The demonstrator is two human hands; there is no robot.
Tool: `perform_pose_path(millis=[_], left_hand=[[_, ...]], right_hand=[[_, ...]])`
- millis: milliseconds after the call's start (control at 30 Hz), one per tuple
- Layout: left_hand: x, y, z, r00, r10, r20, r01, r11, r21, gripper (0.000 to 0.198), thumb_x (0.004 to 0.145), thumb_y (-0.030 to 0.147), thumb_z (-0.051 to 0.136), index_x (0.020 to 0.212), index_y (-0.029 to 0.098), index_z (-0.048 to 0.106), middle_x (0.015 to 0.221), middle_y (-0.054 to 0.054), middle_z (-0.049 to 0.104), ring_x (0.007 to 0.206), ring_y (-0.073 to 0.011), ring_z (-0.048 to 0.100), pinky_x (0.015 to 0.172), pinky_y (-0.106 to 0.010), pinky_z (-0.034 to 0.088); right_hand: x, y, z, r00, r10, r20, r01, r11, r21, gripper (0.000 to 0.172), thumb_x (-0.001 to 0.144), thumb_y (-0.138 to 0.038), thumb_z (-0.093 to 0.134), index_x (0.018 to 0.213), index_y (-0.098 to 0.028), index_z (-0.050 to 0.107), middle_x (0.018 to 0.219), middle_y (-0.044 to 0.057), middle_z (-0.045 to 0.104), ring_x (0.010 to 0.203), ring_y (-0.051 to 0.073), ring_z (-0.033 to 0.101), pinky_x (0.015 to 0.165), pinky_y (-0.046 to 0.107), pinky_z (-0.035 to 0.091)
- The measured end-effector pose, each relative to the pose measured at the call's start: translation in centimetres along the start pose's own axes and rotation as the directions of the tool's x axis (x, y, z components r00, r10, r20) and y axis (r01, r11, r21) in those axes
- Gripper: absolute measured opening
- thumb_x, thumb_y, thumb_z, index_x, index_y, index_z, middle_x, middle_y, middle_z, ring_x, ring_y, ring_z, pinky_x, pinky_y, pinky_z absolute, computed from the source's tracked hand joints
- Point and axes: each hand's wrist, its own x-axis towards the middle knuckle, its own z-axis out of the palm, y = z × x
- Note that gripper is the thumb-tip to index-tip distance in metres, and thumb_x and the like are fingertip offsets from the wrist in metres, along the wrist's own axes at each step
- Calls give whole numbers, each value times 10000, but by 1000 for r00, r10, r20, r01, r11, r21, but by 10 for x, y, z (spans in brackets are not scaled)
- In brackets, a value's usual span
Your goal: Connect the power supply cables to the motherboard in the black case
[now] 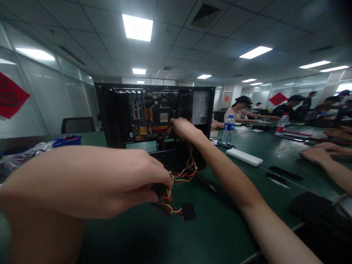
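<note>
An open black computer case point(112, 113) stands on the green table, its motherboard point(154, 110) facing me and a power supply point(200, 108) at its upper right. In front of the case, my left hand point(129, 179) is closed on a bundle of power cables point(169, 192) in red, yellow and black. A black connector point(189, 212) hangs from that bundle near the table. My right hand point(183, 128) reaches into the case, pinching a cable point(166, 135) beside the processor socket point(164, 117). Its fingertips are partly hidden.
Right of the case are a water bottle point(228, 130), a white bar-shaped object point(244, 157) and black strips point(286, 173). Another person's hand point(316, 154) rests at the right. Plastic bags point(24, 161) and a blue item point(67, 141) lie left. More people sit farther back.
</note>
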Motion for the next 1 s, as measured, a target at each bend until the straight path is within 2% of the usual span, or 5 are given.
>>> perform_pose_path(millis=[233, 400, 600, 800, 1000], left_hand=[[-5, -43, -6, 981, -74, 181, 118, 963, -241, 255, 959, 225, 589, 1124, 274, 776, 993, 9, 791, 732, -136, 714, 617, -157, 522], [-1, -78, 3, 867, -241, 435, 398, 862, -314, 292, 895, 252, 638, 1141, 323, 780, 1050, 6, 785, 883, -179, 740, 728, -202, 565], [14, -93, 9, 787, -255, 561, 479, 826, -297, 312, 886, 351, 670, 1164, 237, 757, 1113, -48, 774, 983, -207, 733, 786, -225, 565], [27, -90, 21, 951, -296, 88, 309, 907, -286, 634, 910, 448, 663, 1485, 232, 507, 1316, -96, 683, 1106, -221, 688, 891, -269, 545], [46, -72, 38, 936, -50, -349, -10, 986, -168, 665, 872, 263, 745, 1477, 250, 471, 1435, -113, 596, 1228, -210, 632, 951, -276, 525]], right_hand=[[-7, 0, -11, 956, 75, -282, -21, 982, 189, 238, 962, -132, 502, 1178, -92, 593, 1118, 196, 719, 1070, 331, 704, 835, 312, 528], [-15, -5, -22, 925, 121, -361, -126, 992, 12, 263, 1022, -199, 471, 1250, -103, 559, 1079, 211, 709, 964, 328, 714, 783, 351, 517], [-9, 21, -29, 730, 148, -667, -27, 982, 189, 124, 984, -196, 525, 1031, -134, 622, 987, 131, 693, 880, 237, 660, 780, 328, 478], [-15, 21, -35, 759, 33, -651, 200, 938, 281, 102, 895, -265, 672, 901, -167, 648, 896, 77, 705, 822, 216, 653, 777, 319, 500], [-43, -10, -62, 887, -254, -385, 358, 906, 228, 215, 900, -354, 659, 948, -159, 736, 942, 81, 748, 870, 231, 679, 800, 299, 492]])
